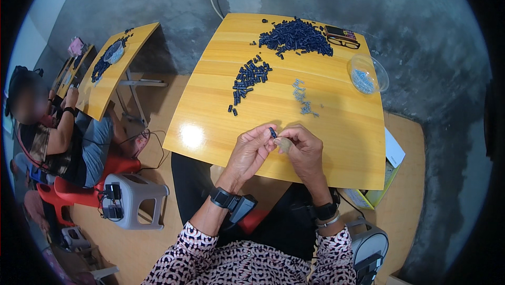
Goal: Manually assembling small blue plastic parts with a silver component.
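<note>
Head: left hand [252, 148] pinches a dark piece [272, 132] over the table's [210, 82] near part; right hand [299, 147] curled just beside it, can't tell if gripping. Probably fitting step; next move likely needs steady alignment.

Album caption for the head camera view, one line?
Left hand holding a small dark piece, right hand close beside it, over a yellow table.

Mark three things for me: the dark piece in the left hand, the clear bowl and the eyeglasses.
Dark piece [272, 132]: head view, exposed middle.
Clear bowl [362, 63]: head view, far inner wall.
Eyeglasses [343, 43]: head view, frame near the middle.
</note>
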Action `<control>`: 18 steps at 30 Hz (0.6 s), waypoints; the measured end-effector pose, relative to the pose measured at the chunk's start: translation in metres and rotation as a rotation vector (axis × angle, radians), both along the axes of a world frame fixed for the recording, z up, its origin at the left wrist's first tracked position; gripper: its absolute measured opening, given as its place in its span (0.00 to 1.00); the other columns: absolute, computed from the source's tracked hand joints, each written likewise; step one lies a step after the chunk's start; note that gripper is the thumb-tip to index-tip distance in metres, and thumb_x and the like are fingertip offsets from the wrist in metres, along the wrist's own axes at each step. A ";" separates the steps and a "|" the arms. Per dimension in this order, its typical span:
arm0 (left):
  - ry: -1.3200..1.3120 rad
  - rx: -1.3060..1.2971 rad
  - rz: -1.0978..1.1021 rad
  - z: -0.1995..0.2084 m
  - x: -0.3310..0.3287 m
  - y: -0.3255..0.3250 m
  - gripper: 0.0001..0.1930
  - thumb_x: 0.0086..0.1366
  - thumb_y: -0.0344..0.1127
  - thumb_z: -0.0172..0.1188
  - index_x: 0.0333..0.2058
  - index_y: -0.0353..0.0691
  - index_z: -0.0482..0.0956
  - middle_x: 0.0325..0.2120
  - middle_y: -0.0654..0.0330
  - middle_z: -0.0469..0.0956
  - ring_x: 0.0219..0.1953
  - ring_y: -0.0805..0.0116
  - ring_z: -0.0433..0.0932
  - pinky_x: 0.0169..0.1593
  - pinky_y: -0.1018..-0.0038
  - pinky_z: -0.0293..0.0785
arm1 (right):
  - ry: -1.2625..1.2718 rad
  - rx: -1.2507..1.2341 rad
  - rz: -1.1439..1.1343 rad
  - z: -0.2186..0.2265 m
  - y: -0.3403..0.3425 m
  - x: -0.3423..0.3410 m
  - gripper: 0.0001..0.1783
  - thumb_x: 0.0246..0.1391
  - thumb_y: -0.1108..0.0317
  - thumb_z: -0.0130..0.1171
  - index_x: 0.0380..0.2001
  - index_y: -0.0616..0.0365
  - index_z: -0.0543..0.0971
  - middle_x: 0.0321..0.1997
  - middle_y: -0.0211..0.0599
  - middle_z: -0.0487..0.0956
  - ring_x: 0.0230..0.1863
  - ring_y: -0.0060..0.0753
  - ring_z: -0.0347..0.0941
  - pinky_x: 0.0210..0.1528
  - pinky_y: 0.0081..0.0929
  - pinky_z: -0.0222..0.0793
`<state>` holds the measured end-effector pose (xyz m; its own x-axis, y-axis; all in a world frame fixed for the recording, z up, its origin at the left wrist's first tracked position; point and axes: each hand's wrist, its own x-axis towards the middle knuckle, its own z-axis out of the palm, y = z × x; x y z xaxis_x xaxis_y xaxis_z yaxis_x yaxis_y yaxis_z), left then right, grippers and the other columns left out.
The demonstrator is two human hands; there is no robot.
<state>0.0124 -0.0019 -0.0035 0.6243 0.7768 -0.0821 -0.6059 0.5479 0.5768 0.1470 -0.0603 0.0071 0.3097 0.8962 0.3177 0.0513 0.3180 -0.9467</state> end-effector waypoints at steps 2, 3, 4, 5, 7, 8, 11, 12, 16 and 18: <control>-0.007 0.005 -0.014 0.002 -0.001 0.000 0.13 0.62 0.28 0.56 0.44 0.28 0.73 0.32 0.58 0.77 0.31 0.75 0.75 0.40 0.82 0.75 | -0.042 0.031 0.012 0.002 -0.001 0.002 0.06 0.46 0.79 0.62 0.29 0.63 0.77 0.27 0.33 0.74 0.26 0.20 0.69 0.28 0.17 0.64; -0.013 0.010 -0.029 0.002 -0.001 0.000 0.12 0.62 0.28 0.56 0.44 0.28 0.74 0.32 0.59 0.77 0.31 0.75 0.75 0.40 0.82 0.75 | -0.082 0.062 0.023 0.004 -0.001 0.003 0.06 0.46 0.79 0.62 0.30 0.63 0.77 0.27 0.33 0.74 0.26 0.20 0.69 0.28 0.17 0.64; -0.013 0.010 -0.028 0.003 -0.001 0.000 0.12 0.62 0.28 0.56 0.44 0.28 0.74 0.32 0.59 0.77 0.31 0.75 0.75 0.40 0.82 0.75 | -0.082 0.062 0.024 0.005 -0.001 0.003 0.06 0.46 0.79 0.62 0.30 0.63 0.77 0.27 0.33 0.74 0.26 0.20 0.69 0.28 0.17 0.64; -0.006 0.000 -0.024 0.004 -0.001 0.000 0.12 0.62 0.28 0.56 0.44 0.28 0.74 0.31 0.59 0.77 0.30 0.75 0.75 0.40 0.82 0.75 | -0.104 0.052 0.020 0.007 -0.002 0.003 0.07 0.45 0.79 0.62 0.30 0.63 0.77 0.27 0.33 0.74 0.26 0.21 0.69 0.27 0.18 0.63; 0.000 -0.011 -0.020 0.004 0.000 -0.001 0.13 0.62 0.28 0.56 0.44 0.28 0.74 0.31 0.59 0.77 0.30 0.75 0.75 0.40 0.82 0.75 | -0.126 0.041 0.016 0.008 -0.002 0.005 0.07 0.45 0.79 0.62 0.30 0.63 0.77 0.26 0.33 0.74 0.26 0.21 0.69 0.27 0.18 0.63; 0.009 -0.010 -0.021 0.004 0.001 -0.001 0.12 0.62 0.28 0.56 0.43 0.28 0.74 0.31 0.58 0.77 0.30 0.75 0.75 0.39 0.82 0.75 | -0.143 0.034 0.011 0.007 -0.002 0.006 0.07 0.45 0.79 0.61 0.30 0.63 0.77 0.26 0.33 0.74 0.26 0.23 0.69 0.27 0.18 0.64; 0.025 -0.013 -0.018 0.004 0.001 -0.001 0.12 0.62 0.28 0.56 0.43 0.28 0.74 0.31 0.58 0.77 0.29 0.76 0.75 0.39 0.82 0.75 | -0.219 0.055 -0.010 0.007 -0.002 0.007 0.06 0.45 0.80 0.60 0.30 0.63 0.77 0.26 0.34 0.74 0.26 0.25 0.70 0.27 0.19 0.64; 0.031 -0.017 -0.016 0.003 0.001 0.000 0.12 0.62 0.28 0.56 0.43 0.28 0.75 0.31 0.58 0.77 0.29 0.76 0.75 0.39 0.82 0.75 | -0.279 0.082 -0.028 0.007 -0.002 0.007 0.06 0.45 0.80 0.60 0.30 0.62 0.77 0.26 0.35 0.74 0.26 0.26 0.70 0.27 0.20 0.65; 0.031 -0.013 -0.012 0.002 0.001 -0.001 0.12 0.62 0.27 0.56 0.43 0.28 0.75 0.30 0.58 0.77 0.28 0.76 0.75 0.39 0.82 0.74 | -0.282 0.112 -0.053 0.006 -0.002 0.005 0.06 0.45 0.80 0.60 0.29 0.62 0.76 0.26 0.36 0.74 0.26 0.28 0.71 0.27 0.21 0.65; 0.030 -0.020 -0.010 0.002 0.000 -0.001 0.12 0.63 0.27 0.55 0.44 0.27 0.75 0.31 0.56 0.78 0.29 0.76 0.74 0.36 0.84 0.73 | -0.250 0.114 -0.062 0.007 -0.001 0.002 0.05 0.46 0.80 0.59 0.29 0.63 0.76 0.25 0.36 0.73 0.26 0.27 0.71 0.27 0.20 0.65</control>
